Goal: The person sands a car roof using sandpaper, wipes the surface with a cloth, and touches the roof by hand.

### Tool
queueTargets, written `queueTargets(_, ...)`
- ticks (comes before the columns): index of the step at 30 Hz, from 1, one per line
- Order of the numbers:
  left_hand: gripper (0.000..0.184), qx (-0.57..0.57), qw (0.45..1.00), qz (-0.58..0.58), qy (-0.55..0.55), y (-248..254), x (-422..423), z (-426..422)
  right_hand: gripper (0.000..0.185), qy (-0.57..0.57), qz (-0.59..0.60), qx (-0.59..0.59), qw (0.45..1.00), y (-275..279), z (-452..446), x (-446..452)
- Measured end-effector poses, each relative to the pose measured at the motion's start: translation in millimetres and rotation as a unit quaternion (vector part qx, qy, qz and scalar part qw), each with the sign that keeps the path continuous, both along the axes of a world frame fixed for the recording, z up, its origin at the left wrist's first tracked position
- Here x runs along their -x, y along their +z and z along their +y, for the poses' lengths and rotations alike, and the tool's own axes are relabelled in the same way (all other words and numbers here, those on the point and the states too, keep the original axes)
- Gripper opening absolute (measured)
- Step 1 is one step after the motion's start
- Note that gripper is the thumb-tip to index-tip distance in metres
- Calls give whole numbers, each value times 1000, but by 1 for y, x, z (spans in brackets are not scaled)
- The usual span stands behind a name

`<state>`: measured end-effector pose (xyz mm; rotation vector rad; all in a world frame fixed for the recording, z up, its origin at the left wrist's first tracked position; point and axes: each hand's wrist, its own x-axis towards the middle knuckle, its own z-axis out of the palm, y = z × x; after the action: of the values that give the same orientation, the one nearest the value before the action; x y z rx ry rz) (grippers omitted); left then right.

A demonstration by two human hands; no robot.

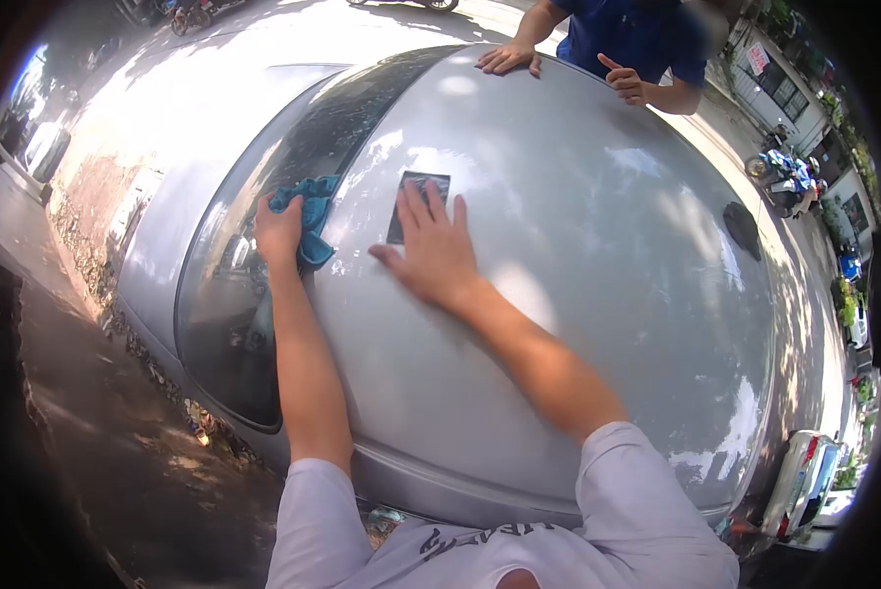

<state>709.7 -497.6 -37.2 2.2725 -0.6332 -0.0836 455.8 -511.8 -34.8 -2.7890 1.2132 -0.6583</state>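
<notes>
My left hand (pixel 279 232) is closed around a bunched teal cloth (pixel 315 218) at the edge between the dark rear glass (pixel 229 294) and the silver car roof (pixel 597 324). Part of the cloth hangs over onto the roof. My right hand (pixel 432 247) lies flat with fingers spread over a thin dark rectangular sheet (pixel 396 233) on the roof. The fingers cover most of the sheet, and its exact kind is unclear. The thumb rests off to its left side.
Across the roof stands another person in a blue shirt (pixel 612 39), one hand (pixel 509 59) flat on the roof and the other raised. A dark spot (pixel 742 230) marks the roof's far right. Motorcycles (pixel 789 182) and a parked car (pixel 801 483) stand to the right.
</notes>
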Motion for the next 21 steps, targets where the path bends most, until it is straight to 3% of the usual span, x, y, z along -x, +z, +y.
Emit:
queueTargets(2, 63, 6, 1000, 1, 0, -1, -7, 0, 85, 167, 3, -31, 985, 3, 78, -1)
queueTargets(5, 63, 1, 1000, 0, 6, 1, -10, -2, 81, 272, 14, -46, 961, 4, 64, 36)
queueTargets(7, 62, -9, 999, 29, 16, 5, -7, 0, 78, 144, 47, 12, 988, 8, -30, 30)
queueTargets(9, 61, -15, 999, 28, 24, 5, -9, 0, 76, 25, 60, -42, 997, 20, -118, 11)
queueTargets(11, 61, -23, 999, 41, 23, 8, -9, 0, 74, -52, 53, -76, 994, 23, -149, -22)
queueTargets(12, 60, -15, 999, 37, 30, 7, -8, 1, 75, -31, 52, -58, 996, 21, -133, -42)
queueTargets(15, 59, -38, 996, 29, 76, 11, -7, 6, 76, 190, 69, -6, 979, 11, -14, -54)
queueTargets(17, 60, -45, 996, 28, 75, 11, -17, 12, 79, 331, 2, 3, 944, -2, 31, -31)
queueTargets(19, 61, -30, 994, 59, 87, 8, -23, 19, 74, 314, 26, 9, 949, 4, -6, -23)
queueTargets(21, 61, -30, 995, 54, 84, 7, -20, 22, 69, 176, 13, -22, 984, 8, -87, -31)
